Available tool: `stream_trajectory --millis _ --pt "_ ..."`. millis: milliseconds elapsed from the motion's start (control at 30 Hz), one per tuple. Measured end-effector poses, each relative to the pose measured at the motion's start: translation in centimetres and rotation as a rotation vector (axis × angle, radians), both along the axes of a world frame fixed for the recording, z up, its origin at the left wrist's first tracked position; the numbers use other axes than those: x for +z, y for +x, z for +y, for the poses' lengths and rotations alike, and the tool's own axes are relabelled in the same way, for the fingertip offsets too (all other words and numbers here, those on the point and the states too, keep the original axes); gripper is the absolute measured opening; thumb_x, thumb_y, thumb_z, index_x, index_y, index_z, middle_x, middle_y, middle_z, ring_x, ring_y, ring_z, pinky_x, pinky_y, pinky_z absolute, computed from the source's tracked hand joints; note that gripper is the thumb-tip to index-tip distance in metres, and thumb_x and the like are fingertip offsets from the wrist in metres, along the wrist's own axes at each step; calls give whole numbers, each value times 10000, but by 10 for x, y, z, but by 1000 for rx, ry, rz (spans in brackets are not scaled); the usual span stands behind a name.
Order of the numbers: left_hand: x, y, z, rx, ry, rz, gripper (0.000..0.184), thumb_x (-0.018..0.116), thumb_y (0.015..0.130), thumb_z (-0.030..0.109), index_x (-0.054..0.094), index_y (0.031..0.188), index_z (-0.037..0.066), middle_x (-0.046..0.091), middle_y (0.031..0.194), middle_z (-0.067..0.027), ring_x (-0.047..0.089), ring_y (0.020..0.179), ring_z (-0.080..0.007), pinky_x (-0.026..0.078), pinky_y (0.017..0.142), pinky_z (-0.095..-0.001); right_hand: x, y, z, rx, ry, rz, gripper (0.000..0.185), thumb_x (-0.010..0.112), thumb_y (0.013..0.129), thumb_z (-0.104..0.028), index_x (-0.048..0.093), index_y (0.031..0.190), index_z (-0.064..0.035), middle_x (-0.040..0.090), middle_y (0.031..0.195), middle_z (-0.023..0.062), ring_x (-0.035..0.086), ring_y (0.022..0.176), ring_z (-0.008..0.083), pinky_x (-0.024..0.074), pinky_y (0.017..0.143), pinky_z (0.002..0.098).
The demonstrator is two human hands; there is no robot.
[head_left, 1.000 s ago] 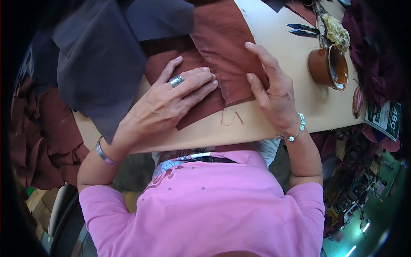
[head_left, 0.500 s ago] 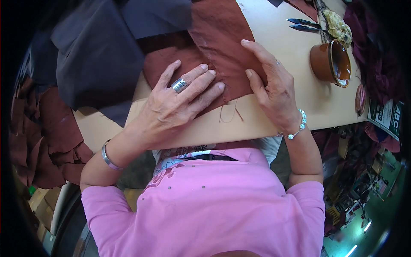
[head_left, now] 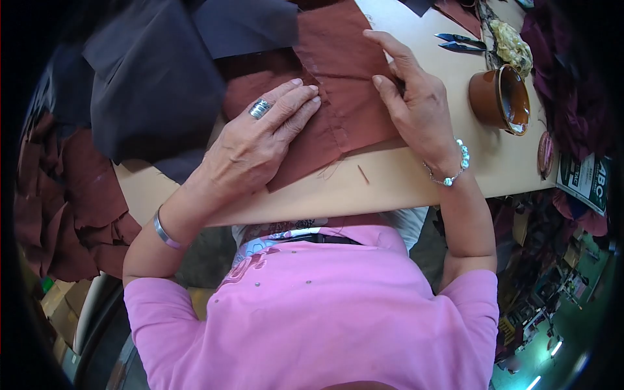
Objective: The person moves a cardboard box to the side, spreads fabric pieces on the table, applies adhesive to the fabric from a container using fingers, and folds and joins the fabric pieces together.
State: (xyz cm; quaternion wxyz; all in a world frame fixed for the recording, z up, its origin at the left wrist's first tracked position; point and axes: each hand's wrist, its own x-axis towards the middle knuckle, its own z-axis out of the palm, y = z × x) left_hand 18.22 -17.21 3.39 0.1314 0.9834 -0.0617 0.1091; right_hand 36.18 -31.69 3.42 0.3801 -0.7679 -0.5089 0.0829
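Note:
Rust-brown cloth [head_left: 354, 71] lies on the pale table, with a seam running down its middle. My left hand [head_left: 260, 136], a ring on one finger, rests palm down on the cloth left of the seam, its fingers stretched out. At the cloth's right edge is my right hand [head_left: 419, 104], thumb and index finger apart, the other fingers curled and partly hidden. Loose threads [head_left: 330, 170] hang at the cloth's lower edge, beside a small brown sliver [head_left: 363, 174] on the table.
Dark grey cloth [head_left: 153, 84] covers the upper left; rust-brown pieces [head_left: 91, 182] hang at the left. To the right are a brown bowl [head_left: 487, 101], thread snips [head_left: 460, 43], a yellowish crumpled bundle [head_left: 510, 47] and maroon cloth [head_left: 569, 91]. The table's front edge [head_left: 312, 213] is near my body.
My right hand has moved up along the cloth's right edge. My left hand has shifted slightly up and left, its fingers closer together. The cloth's lower right part reaches further right.

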Motion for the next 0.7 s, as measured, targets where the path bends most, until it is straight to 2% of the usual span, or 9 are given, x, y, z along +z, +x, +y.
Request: stream_trajectory --millis 133,233,300,333,433,533,567,667,700 --pt "5 0 0 -81 3 15 418 497 771 77 544 1185 49 477 1250 -124 459 1172 -300 389 998 -392 -1 -4 -1 -35 -2 71 545 573 792 38 477 1275 -196 338 612 17 330 529 86 334 523 198" --pt "8 0 -2 -203 -5 26 403 531 768 98 568 1170 91 497 1246 -102 470 1160 -299 390 995 -411 -5 0 -1 3 54 -65 542 578 795 29 483 1273 -208 367 609 26 349 529 110 364 535 211" --pt "6 1 0 -224 -76 24 401 539 753 59 574 1152 74 519 1223 -87 487 1139 -296 406 981 -402 -5 0 -3 10 40 -127 537 580 771 16 485 1260 -183 506 636 81 461 529 208 416 561 316" --pt "3 3 4 -139 -87 -7 399 531 752 43 574 1149 67 522 1218 -91 494 1133 -296 414 973 -398 -5 0 -4 11 32 -159 536 581 758 10 485 1253 -171 575 650 108 517 529 258 442 574 368" --pt "-5 10 12 38 -47 -102 414 485 740 -12 567 1143 35 530 1207 -110 521 1110 -297 448 936 -379 -7 0 -3 26 90 -172 546 580 758 12 488 1258 -186 558 612 99 500 516 244 437 581 347" --pt "-5 9 11 -44 28 -110 437 501 712 1 575 1141 39 529 1209 -113 515 1125 -295 443 939 -395 -8 1 -3 7 63 -173 533 581 762 5 489 1253 -180 558 610 90 499 504 238 448 604 348" --pt "-4 7 9 -120 53 -108 448 510 691 12 585 1132 38 531 1205 -116 516 1127 -290 432 947 -414 -7 1 -4 -1 20 -123 537 592 774 -10 477 1268 -189 517 612 79 474 513 208 436 583 324" --pt "2 11 15 -190 -57 -51 447 518 702 -15 579 1140 50 537 1185 -119 529 1103 -299 441 934 -410 5 6 1 -2 -81 -12 547 612 804 -54 443 1303 -202 428 610 55 420 524 145 409 537 273" --pt "-2 14 20 -91 -126 -82 439 514 719 -40 571 1146 47 537 1179 -123 529 1096 -305 443 930 -396 11 10 6 12 -96 2 545 610 809 -66 434 1308 -198 420 603 55 415 518 142 405 533 270"
